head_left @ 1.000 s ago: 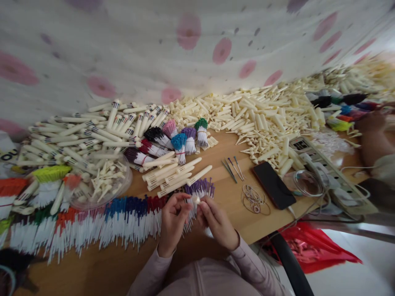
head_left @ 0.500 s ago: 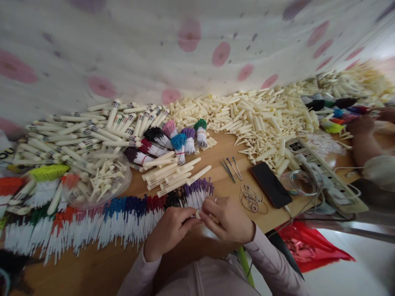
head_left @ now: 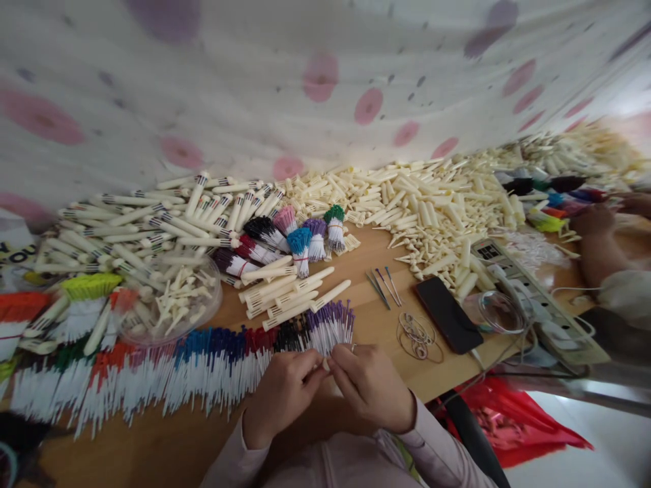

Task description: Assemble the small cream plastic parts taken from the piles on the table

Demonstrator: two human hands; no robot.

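Note:
My left hand [head_left: 285,391] and my right hand [head_left: 375,388] meet fingertip to fingertip at the front of the table. Pinched between them is a small cream plastic part [head_left: 325,364], mostly hidden by the fingers. Just beyond lie purple-tipped pen refills [head_left: 331,322], the right end of a long row of white refills [head_left: 203,376] sorted by tip colour. Behind these rest several slotted cream pen barrels [head_left: 289,291] and banded bundles of refills [head_left: 300,249]. A clear round tub [head_left: 216,298] of pointed cream pieces stands to the left.
Pens with multicoloured ends [head_left: 137,215] and loose cream parts [head_left: 407,193] are heaped along the curtain. On the right are loose refills [head_left: 387,286], rubber bands [head_left: 418,337], a phone [head_left: 448,315], a power strip [head_left: 539,298] and another person's hand [head_left: 593,224]. A red bag [head_left: 523,420] lies below.
My hands have drawn closer together at the fingertips, covering more of the small cream part. The whole scene sits slightly lower in view as the camera shifts.

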